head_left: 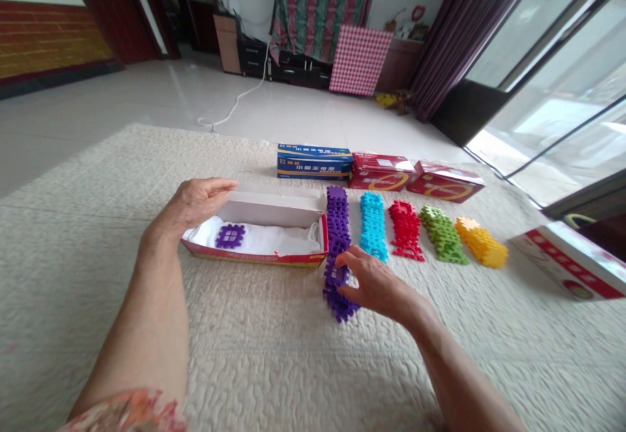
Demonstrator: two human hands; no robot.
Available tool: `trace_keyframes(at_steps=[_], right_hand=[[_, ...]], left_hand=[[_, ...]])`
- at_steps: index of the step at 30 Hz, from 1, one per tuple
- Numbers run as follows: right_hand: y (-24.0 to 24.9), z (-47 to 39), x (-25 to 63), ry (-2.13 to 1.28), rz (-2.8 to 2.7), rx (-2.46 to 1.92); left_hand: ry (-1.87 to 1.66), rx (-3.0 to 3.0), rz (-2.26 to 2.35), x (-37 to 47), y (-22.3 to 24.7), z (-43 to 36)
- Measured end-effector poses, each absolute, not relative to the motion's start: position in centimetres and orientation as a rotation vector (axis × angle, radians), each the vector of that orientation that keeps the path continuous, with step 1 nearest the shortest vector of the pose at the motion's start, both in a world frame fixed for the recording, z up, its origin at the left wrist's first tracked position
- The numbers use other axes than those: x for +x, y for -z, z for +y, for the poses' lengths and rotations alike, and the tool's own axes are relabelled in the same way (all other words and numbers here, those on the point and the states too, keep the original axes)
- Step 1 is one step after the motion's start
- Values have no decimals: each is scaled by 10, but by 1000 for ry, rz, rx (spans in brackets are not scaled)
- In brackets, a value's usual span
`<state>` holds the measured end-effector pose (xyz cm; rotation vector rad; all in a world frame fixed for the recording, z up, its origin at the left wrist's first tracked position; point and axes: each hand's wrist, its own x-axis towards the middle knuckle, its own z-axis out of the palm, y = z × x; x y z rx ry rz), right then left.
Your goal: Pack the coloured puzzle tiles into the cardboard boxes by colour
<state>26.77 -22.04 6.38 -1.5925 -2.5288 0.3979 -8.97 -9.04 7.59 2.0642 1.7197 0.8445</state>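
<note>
My left hand (198,205) is at the back left corner of an open red and white cardboard box (259,259), its fingers stretched out flat by the raised lid flap (278,199). Inside the box lies white cloth (268,238), with a single square purple plastic building tile (230,236) on its left part. My right hand (369,282) is over the near part of a long overlapping row of purple tiles (337,207). Thumb and fingers are around the edges of one purple tile (337,273) there.
Rows of light blue (373,223), red (405,230), green (444,233) and yellow tiles (482,243) lie to the right. Behind them stand a blue box (314,161) and two red boxes (383,171). A white and red box (572,259) lies far right on the quilted mat (254,354).
</note>
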Motion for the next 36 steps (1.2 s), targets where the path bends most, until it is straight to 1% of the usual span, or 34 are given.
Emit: trace_keyframes(at_steps=[5, 10, 21, 25, 29, 36], right_hand=[[-61, -222, 266, -462, -2532, -1570], [-57, -220, 267, -355, -2527, -1528], [-57, -224, 264, -347, -2558, -1481], [-54, -223, 260, -373, -2521, -1590], [-54, -225, 250, -301, -2452, -1711], [-57, -227, 241, -286, -2420, -1796]], left_hand=[[-856, 2066, 1716, -91, -74, -90], [-869, 2053, 1724, -90, -75, -90], [-839, 2023, 1724, -91, -74, -89], [-834, 2019, 1731, -91, -74, -88], [-842, 2024, 1720, -89, -77, -90], [-839, 2025, 1737, -88, -78, -92]])
